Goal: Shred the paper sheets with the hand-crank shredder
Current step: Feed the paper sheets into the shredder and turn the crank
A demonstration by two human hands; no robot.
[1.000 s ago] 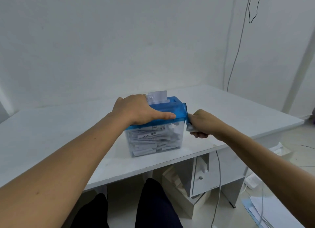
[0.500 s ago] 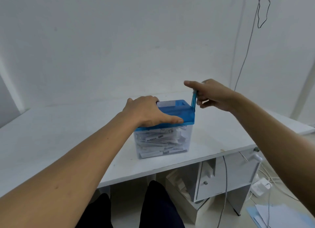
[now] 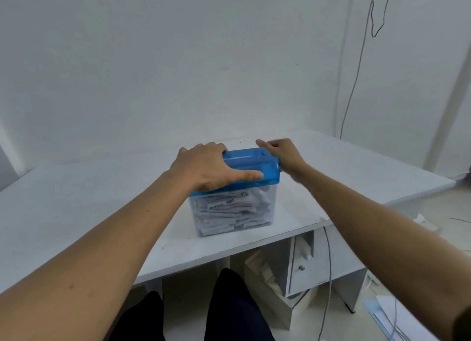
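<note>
We set our left hand (image 3: pixel 204 167) over the left end of the shredder (image 3: pixel 254 167). The thumb lies along the near face of its blue lid and the fingers bend over the far edge. This grip pins the light box to the desk (image 3: pixel 76 200), probably so that cranking cannot slide or tip it. The shredder stands upright near the desk's front edge, within easy reach of both arms.

Under the lid, the clear bin (image 3: pixel 267 220) is packed almost to the top with white strips (image 3: pixel 224 213), some of them printed. We judge that it will soon need emptying. No sheet shows in the slot on top.

Our right hand (image 3: pixel 283 153) sits at the far right corner of the lid, where we expect the crank to be. The hand is blurred and hides the handle, so we cannot tell whether it holds anything.

Loose sheets (image 3: pixel 397 312) lie on the floor at the far right.
</note>
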